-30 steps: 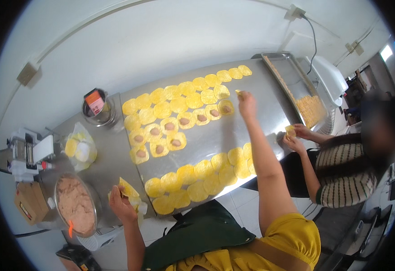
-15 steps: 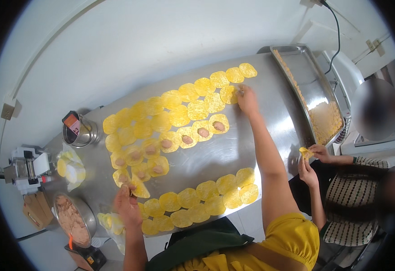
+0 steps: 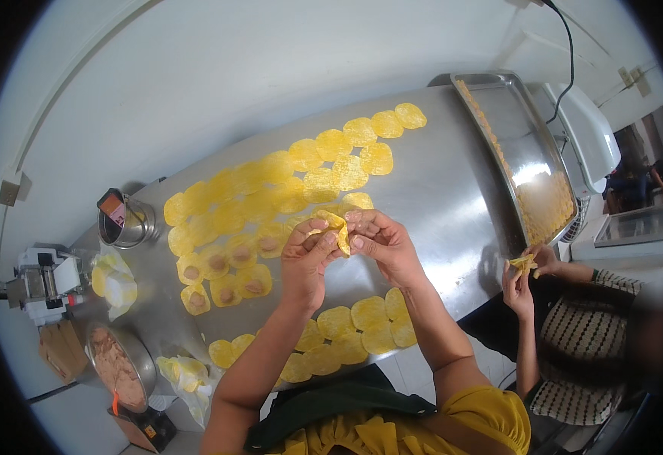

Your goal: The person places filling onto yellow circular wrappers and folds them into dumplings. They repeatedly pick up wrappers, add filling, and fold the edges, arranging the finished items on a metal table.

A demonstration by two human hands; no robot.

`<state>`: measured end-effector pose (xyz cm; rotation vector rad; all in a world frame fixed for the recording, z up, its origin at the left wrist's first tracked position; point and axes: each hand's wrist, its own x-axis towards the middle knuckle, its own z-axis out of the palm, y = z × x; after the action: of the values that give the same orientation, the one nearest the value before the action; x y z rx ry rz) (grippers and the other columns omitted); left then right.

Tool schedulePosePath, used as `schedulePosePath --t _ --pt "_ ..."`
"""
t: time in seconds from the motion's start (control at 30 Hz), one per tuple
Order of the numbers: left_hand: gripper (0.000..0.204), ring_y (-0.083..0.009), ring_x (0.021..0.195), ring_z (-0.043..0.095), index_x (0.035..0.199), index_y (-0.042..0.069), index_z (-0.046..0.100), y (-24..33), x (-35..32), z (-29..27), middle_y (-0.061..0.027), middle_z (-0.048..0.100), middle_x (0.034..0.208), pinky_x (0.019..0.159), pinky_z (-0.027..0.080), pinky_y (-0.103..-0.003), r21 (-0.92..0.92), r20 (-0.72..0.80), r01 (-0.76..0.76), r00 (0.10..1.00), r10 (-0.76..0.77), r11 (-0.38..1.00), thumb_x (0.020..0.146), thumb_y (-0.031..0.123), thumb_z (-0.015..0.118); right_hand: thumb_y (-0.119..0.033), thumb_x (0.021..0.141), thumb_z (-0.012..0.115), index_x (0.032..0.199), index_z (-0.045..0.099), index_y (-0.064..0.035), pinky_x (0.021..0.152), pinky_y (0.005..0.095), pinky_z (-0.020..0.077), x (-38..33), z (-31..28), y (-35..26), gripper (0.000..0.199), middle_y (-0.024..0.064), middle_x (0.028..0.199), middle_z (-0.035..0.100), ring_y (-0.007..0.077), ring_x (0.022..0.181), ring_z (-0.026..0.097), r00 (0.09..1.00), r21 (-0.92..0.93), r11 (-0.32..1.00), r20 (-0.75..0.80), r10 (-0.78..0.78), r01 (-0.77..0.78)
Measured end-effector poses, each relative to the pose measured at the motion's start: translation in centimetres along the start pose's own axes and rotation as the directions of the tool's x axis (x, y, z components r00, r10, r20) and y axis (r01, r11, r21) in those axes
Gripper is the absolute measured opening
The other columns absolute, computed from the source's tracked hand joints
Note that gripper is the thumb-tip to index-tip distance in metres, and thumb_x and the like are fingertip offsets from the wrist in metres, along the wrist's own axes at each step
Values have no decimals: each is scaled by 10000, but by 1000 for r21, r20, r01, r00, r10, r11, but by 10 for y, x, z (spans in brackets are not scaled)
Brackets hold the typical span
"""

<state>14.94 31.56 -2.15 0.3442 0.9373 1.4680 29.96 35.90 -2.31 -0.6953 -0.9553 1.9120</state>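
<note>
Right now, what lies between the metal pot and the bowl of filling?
The head view shows a plastic bag between the pot and the bowl.

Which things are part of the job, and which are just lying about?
Seem part of the job: folded yellow wrapper, flat yellow wrappers, pink-dabbed wrappers, pinkish paste.

Seem just lying about: brown box, black cable, metal pot.

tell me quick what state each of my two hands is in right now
Left hand: closed, pinching the left side of a folded yellow wrapper.
Right hand: closed, pinching the right side of that same wrapper.
</note>
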Motion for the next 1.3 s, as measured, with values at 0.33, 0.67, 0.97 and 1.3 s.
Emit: schedulePosePath --t 0.33,0.67,0.97,1.3 --pt "234 -102 900 607 1041 45 559 -10 6 4 -104 660 991 798 510 -280 202 147 -132 984 104 970 833 -52 602 -14 843 666 1191 537 -24 781 262 488 -10 -9 -3 371 24 932 628 109 883 605 995 -157 985 -56 -85 75" --pt "264 -204 1003 575 1028 -54 577 5 4 -13 -109 587 1039 924 459 -334 -105 -65 71 995 -78 992 821 54 453 -87 911 532 962 559 -11 598 383 449 81 -125 -31 95 195 740 592 378 636 535 725 -970 240 -142 -674 34" --pt "285 -215 1001 567 1084 -34 541 9 4 -27 -100 564 1072 932 459 -363 -45 -88 79 993 -82 996 837 86 463 -130 876 576 1041 611 -5 740 375 484 150 -204 -25 210 201 857 642 344 755 596 870 -923 339 -310 -382 -180" --pt "279 -192 1013 566 1075 -55 569 2 35 -3 -89 588 1031 922 466 -343 -118 -13 76 997 -78 990 842 64 471 -242 884 617 1201 570 -42 857 337 445 107 -129 -23 378 114 1140 600 223 1052 558 932 -719 695 -248 -265 6"
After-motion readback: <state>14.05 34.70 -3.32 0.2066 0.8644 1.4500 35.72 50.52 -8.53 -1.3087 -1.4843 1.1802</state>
